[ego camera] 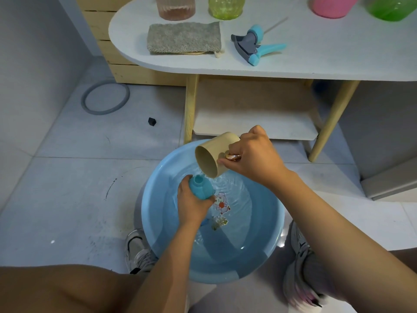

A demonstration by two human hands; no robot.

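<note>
The white table (pixel 316 64) stood behind the work and bore a grey cloth (pixel 184 37) and a detached spray head (pixel 255 45). The spray head was probably set aside so that the bottle's neck stayed open for filling. The blue basin (pixel 149 222) sat on the tiled floor between the person's shoes and held shallow, rippled water. Its position directly under both hands suggested that it served as the water source and also caught any spill. The right hand (pixel 255 157) had its fingers curled tightly about the handle side of the beige cup (pixel 209 154), which was tipped steeply with its mouth down and to the left. The lower lip of the cup lay just above the bottle's opening, a tilt evidently chosen to aim a narrow stream. The left hand (pixel 191 204) was wrapped firmly round the body of the small blue bottle (pixel 200 187), leaving only the shoulder and neck exposed. The bottle was held over the middle of the basin, leaning towards the cup so that its narrow neck met the pour. Whether the bottle was nearly full could not be told.
</note>
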